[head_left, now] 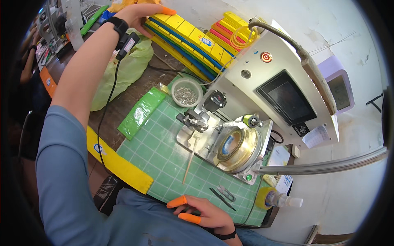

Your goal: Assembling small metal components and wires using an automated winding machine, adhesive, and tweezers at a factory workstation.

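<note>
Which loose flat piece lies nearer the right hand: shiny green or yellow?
The long, flat yellow strip with the small label; its end lies closer to the orange-capped right hand. The shiny green rectangular packet lies farther back.

Bright light fills the middle, with glare on the metal plate near centre and the green packet toward nine o'clock. Farther toward nine, shadow turns murky; the metal rail bows just past three o'clock.
</note>
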Available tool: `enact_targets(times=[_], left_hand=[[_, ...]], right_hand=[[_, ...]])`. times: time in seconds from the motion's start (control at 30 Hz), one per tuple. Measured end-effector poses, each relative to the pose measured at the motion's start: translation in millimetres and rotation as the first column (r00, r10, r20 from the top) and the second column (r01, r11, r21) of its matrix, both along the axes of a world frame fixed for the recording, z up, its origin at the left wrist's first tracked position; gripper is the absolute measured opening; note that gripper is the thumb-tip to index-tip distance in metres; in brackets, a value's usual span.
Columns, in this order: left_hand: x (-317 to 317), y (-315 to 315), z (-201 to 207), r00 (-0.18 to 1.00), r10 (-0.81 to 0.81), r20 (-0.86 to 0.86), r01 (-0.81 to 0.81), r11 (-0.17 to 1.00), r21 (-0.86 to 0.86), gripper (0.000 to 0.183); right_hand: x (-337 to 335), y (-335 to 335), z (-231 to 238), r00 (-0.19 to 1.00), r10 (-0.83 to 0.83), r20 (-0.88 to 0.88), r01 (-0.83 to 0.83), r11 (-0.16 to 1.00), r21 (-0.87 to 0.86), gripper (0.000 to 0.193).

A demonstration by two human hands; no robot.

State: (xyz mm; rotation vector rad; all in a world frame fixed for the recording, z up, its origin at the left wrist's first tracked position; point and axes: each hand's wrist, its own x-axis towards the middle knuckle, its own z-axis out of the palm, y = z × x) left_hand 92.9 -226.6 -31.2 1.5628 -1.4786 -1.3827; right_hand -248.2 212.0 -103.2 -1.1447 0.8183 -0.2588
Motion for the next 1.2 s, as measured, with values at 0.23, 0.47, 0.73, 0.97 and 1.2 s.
enact_targets(times=[0.23,0.47,0.73,0.97,1.2], left_hand=[[-21.4,-0.1,-1.3,0.949,-0.022,0.315,0.030,0.999,-0.023,0.079],[-8.2,-9.1,-10.2,1.000,-0.027,-0.008,0.025,0.985,-0.171,0.078],[-16.0,14.1,24.6,0.982,-0.191,0.008,0.186,0.947,-0.260,0.074],[-32.6,32.3,45.6,0.997,-0.037,0.071,0.059,0.934,-0.352,0.072],[-45.0,24.5,41.9,0.994,-0.066,-0.088,0.018,0.886,-0.464,0.066]], right_hand=[[-3.5,0.7,-2.6,1.000,-0.013,0.008,0.013,0.998,-0.069,0.035],[-7.9,4.5,2.2,1.000,0.011,0.007,-0.011,1.000,-0.029,0.034],[-5.6,3.1,0.0,1.000,-0.006,-0.001,0.006,1.000,-0.025,0.035],[1.1,6.4,-1.1,1.000,0.008,0.022,-0.008,1.000,-0.014,0.034],[-0.4,6.8,-5.2,0.999,0.041,0.017,-0.040,0.999,-0.030,0.034]])
